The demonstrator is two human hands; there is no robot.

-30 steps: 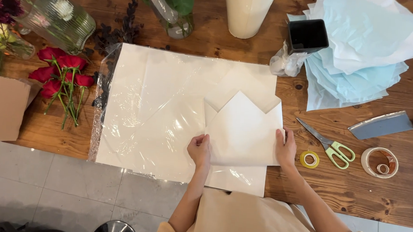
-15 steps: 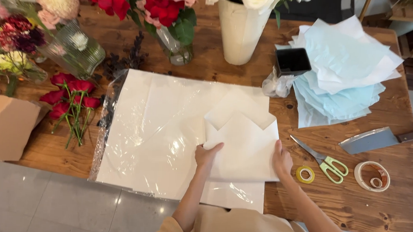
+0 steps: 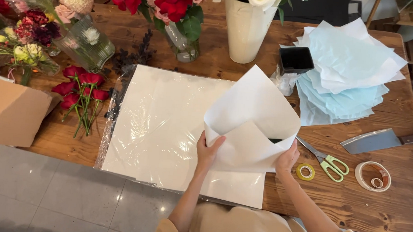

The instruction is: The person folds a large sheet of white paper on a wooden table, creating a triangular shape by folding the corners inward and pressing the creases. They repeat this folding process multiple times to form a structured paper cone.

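Both hands on one folded white sheet (image 3: 253, 128), lifted off the stack and curled into an open cone, point up toward the far side. Left hand (image 3: 208, 151) grips its left edge, fingers (image 3: 216, 142) clamped on the paper. Right hand (image 3: 287, 159) grips the lower right corner, fingers closed on the paper too. Sheet sits near-centre of the worktop (image 3: 376, 205), over the right part of the white paper stack (image 3: 168, 128).

Around it:
- Stack lies flat under clear plastic wrap (image 3: 115, 106) that crinkles out along its left edge.
- Just right of the right hand: yellow tape roll (image 3: 305, 171), then green-handled scissors (image 3: 324, 160), blades partly hidden behind the lifted sheet.
- Further right: a wider tape roll (image 3: 373, 176) and a cleaver (image 3: 379, 140) lying flat, handle to the right.
- Far right: fanned pile of pale blue and white tissue sheets (image 3: 350, 71), with a small black pot (image 3: 295, 59) at its left edge.
- Far centre: tall cream vase (image 3: 246, 31) and a glass vase with red and pink roses (image 3: 182, 39).
- Left: loose red roses (image 3: 83, 88) lying on the worktop, a ribbed glass vase (image 3: 85, 44), more mixed flowers at far left, a brown cardboard piece (image 3: 11, 115) at the near-left edge.

The raised sheet blocks the view of the worktop directly behind it. Nothing between the hands and the sheet.
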